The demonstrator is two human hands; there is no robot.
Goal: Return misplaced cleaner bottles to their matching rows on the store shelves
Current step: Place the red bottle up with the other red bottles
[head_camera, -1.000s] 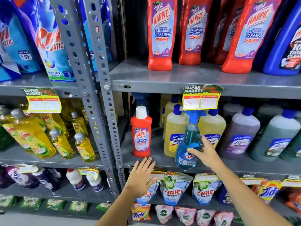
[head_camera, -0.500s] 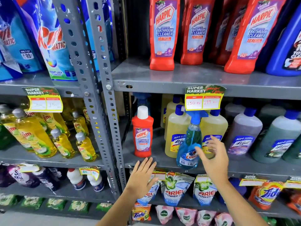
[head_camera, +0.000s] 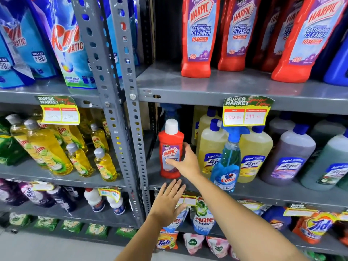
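The right hand (head_camera: 185,162) has its fingers spread wide, and the fingertips (head_camera: 169,161) touch the front label of the small red Harpic bottle (head_camera: 171,147). They are not wrapped around it. The little bottle stands upright at the left end of the middle shelf (head_camera: 263,194), with its white cap on top.

At 6 o'clock from that bottle, the left hand (head_camera: 167,202) is flat and open, fingers spread, holding nothing, in front of the shelf edge.

At 3 o'clock from the red bottle stand yellow Lizol bottles (head_camera: 211,147), with a blue Colin spray bottle (head_camera: 227,162) in front of them. At 12 o'clock, one shelf up, stands a row of big red Harpic bottles (head_camera: 199,36).
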